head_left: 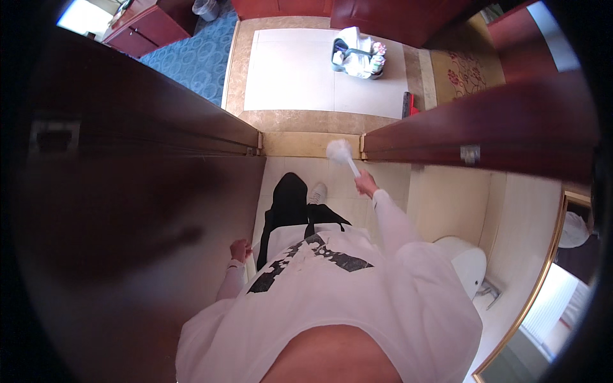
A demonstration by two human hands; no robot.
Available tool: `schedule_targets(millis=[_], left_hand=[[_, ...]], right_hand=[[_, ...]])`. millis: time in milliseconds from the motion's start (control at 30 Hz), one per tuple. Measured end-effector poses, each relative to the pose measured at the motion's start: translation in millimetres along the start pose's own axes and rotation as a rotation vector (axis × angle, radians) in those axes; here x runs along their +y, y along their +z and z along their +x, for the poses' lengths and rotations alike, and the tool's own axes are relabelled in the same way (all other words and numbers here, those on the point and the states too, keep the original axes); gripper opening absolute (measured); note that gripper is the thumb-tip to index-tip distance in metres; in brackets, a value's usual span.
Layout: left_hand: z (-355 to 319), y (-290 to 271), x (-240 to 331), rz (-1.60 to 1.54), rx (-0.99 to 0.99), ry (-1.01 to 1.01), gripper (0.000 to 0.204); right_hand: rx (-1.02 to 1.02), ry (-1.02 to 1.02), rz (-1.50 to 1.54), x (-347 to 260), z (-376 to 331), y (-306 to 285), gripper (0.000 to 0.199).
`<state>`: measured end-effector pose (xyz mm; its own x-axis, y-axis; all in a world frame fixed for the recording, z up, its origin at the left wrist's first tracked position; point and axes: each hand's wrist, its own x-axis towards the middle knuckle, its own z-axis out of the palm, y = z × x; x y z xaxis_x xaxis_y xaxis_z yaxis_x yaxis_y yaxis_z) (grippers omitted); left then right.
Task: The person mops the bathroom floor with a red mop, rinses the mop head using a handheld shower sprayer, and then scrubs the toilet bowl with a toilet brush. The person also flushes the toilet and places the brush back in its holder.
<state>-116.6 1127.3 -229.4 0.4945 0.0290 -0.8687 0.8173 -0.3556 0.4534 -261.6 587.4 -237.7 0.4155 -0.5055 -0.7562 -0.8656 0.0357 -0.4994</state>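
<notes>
My right hand (366,184) is wrapped round the handle of a white toilet brush (340,151). Its round bristle head points away from me, over the doorway threshold (300,144). Down at my left side, beside the dark door (147,236), my left hand (240,250) is closed. A pale, narrow strip (251,263) shows just under its fingers, and I cannot make out what it is or whether the hand grips it.
Beyond the threshold a caddy (357,54) with cloths and bottles stands on pale tiles. A red and black tool (408,104) lies near the right jamb. A second dark door (498,121) stands on the right. A white basin (465,263) with a tap and a gold-framed mirror (543,274) are close by my right.
</notes>
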Motion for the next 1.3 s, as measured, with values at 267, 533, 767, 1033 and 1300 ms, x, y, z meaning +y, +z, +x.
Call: schedule_targets(millis=[267, 533, 767, 1033, 1300], left_hand=[[97, 59, 71, 0.840, -0.102, 0.251, 0.011], [113, 246, 454, 0.053, -0.248, 0.317, 0.023], [60, 381, 625, 0.237, -0.410, 0.327, 0.030], [83, 581, 742, 0.415, -0.582, 0.329, 0.036], [207, 749, 780, 0.518, -0.577, 0.470, 0.040]], right_hand=[[0.046, -0.160, 0.251, -178, 113, -43, 0.020], [0.364, -0.274, 0.306, -289, 208, -91, 0.029], [0.068, -0.012, 0.953, -353, 265, -162, 0.021], [-0.088, 0.255, 1.491, -374, 383, -220, 0.010], [-0.428, 0.309, 1.943, -347, 538, -240, 0.021]])
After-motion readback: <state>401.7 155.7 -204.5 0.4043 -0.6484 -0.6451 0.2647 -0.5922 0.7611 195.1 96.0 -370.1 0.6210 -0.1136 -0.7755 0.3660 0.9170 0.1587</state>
